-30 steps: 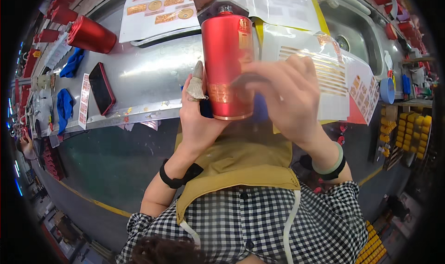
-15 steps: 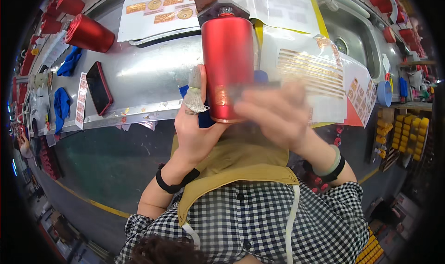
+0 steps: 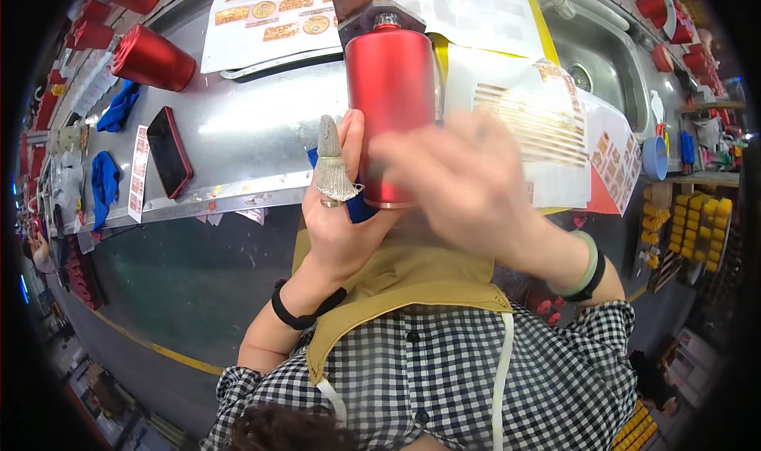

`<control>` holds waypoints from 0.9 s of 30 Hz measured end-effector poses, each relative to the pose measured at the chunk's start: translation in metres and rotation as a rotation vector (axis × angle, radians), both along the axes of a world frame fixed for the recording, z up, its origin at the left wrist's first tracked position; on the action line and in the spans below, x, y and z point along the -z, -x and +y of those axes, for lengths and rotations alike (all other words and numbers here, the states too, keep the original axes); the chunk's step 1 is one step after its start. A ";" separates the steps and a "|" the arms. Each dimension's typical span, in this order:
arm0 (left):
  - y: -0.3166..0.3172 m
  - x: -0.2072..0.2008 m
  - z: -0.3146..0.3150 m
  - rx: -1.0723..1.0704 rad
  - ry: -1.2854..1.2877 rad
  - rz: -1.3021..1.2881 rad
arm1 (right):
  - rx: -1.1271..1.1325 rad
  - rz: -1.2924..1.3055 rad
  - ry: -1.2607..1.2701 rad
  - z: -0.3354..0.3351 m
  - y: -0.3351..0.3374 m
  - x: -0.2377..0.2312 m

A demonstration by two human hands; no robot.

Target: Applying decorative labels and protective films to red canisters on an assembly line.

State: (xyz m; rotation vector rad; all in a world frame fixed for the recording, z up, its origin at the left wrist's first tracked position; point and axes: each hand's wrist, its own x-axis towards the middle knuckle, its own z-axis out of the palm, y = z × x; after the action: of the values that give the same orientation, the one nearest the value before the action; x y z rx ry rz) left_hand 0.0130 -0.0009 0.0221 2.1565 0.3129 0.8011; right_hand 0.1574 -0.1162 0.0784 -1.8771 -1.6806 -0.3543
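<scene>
A matte red bottle lies with its bare, threaded neck at a metal bracket and its base toward me. My left hand is closed round the lower left side of the bottle. One of its fingers wears a grey knitted finger cover with a frayed edge. Blue cloth shows between that hand and the bottle. My right hand crosses the bottle's lower right part, smeared by motion. Its fingertips and anything in them cannot be made out, and it hides part of the bottle's front.
Gold-printed sticker sheets and a sheet with gold strips cover the metal bench. A phone, blue cloths and another red bottle sit left. A sink and blue cup are at right.
My right hand has moved slightly left and up across the bottle, covering the gold patch seen before. The dark flat piece at its fingers no longer shows. My left hand has shifted little.
</scene>
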 end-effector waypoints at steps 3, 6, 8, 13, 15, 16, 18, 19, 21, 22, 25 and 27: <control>-0.002 0.007 -0.004 -0.028 0.105 -0.041 | 0.094 -0.167 -0.115 0.019 -0.026 -0.010; 0.000 0.007 -0.004 -0.100 0.082 -0.159 | 0.112 -0.215 -0.173 0.024 -0.051 -0.025; 0.007 0.015 0.004 -0.032 -0.148 -0.050 | 0.133 -0.249 -0.221 0.021 -0.062 -0.028; 0.016 0.020 0.003 -0.088 -0.029 0.053 | -0.024 -0.122 -0.283 0.013 -0.056 0.014; 0.015 0.014 0.009 -0.080 -0.089 0.056 | -0.194 -0.083 -0.248 0.001 -0.027 0.025; 0.013 0.012 0.011 -0.068 -0.149 0.057 | -0.308 -0.067 -0.244 -0.005 -0.016 0.023; 0.012 0.023 0.013 -0.088 -0.193 0.036 | -0.458 -0.012 -0.199 -0.002 -0.008 0.016; 0.014 0.022 0.014 -0.056 -0.190 0.039 | -0.361 -0.002 -0.162 0.009 -0.018 0.019; 0.019 0.022 0.013 -0.058 -0.184 0.040 | -0.172 0.022 -0.209 0.039 -0.056 0.029; 0.018 0.022 0.014 -0.053 -0.181 0.037 | -0.105 -0.048 -0.283 0.051 -0.081 0.015; 0.016 0.023 0.013 -0.044 -0.144 0.089 | 0.000 -0.252 -0.372 0.060 -0.120 -0.001; 0.020 0.028 0.014 -0.027 -0.137 0.100 | -0.021 -0.271 -0.427 0.055 -0.113 0.000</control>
State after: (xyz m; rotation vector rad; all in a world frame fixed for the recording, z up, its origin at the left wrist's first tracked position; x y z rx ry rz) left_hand -0.0073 0.0136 -0.0055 2.3302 0.3478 0.7497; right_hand 0.2704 -0.0612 0.0780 -1.5437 -1.6306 -0.9154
